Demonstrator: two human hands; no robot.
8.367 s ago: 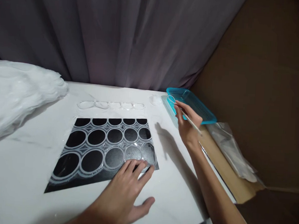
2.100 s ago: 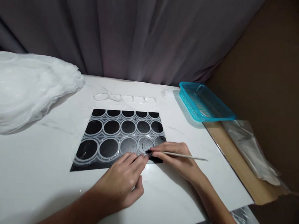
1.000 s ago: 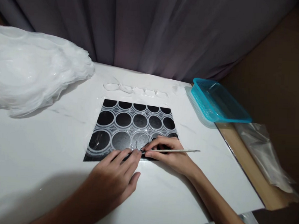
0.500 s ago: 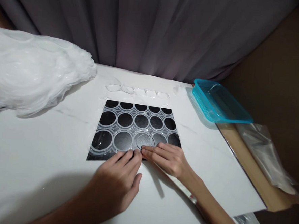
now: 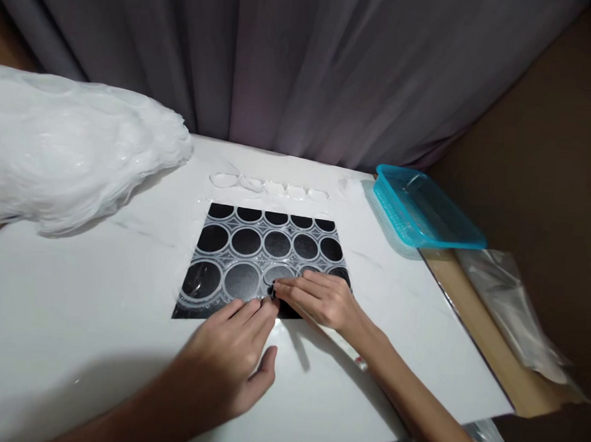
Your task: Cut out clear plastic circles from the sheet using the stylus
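Note:
A black sheet (image 5: 244, 282) lies on the white table, overlaid with clear plastic printed with rows of pale rings. My left hand (image 5: 238, 341) rests its fingertips on the front edge, fingers stretched and thumb apart. My right hand (image 5: 321, 299) is closed around a long, pale, stick-like tool (image 5: 340, 344), whose exact kind I cannot make out. A small dark tip shows by its fingertips, at the lower edge of the middle front ring (image 5: 278, 273). The two hands nearly touch, and the right one covers part of the front row.
A thick stack of clear-white plastic sheets (image 5: 74, 147) fills the left side. Cut plastic loops (image 5: 250, 183) lie behind the black sheet. A blue basket (image 5: 429, 212) stands back right, beside brown cardboard (image 5: 470, 318) and a clear plastic bag (image 5: 508, 301). A grey curtain (image 5: 285, 67) hangs behind.
My right hand has shifted slightly left and up along the middle front ring, covering more of it. My left hand stays nearly in place. The camera view has shifted a little.

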